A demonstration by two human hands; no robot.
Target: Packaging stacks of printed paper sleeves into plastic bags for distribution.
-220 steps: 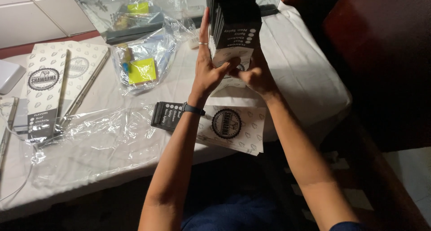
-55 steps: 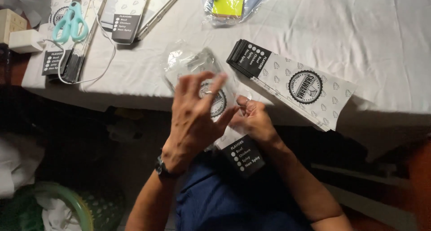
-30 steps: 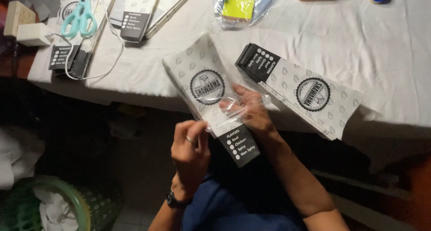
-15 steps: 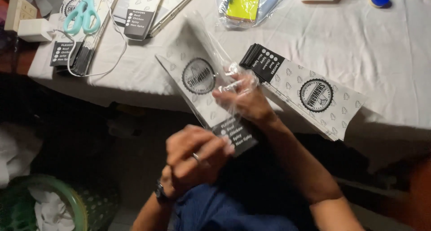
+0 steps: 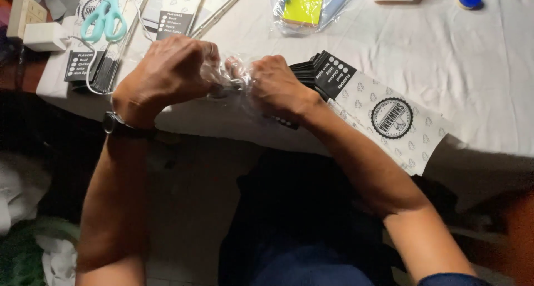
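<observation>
At the table's near edge, the left hand and the right hand meet knuckle to knuckle, fingers of both curled tight on a crinkled clear plastic sleeve stretched between them. At three o'clock of the right hand lies a stack of white patterned paper pouches with black ends on the white tablecloth. Mint-handled scissors rest at ten o'clock of the left hand.

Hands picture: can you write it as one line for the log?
left hand: gripping clear plastic wrap | right hand: gripping same wrap | white paper sleeves: on table beside right hand | scissors: far left, untouched
</observation>
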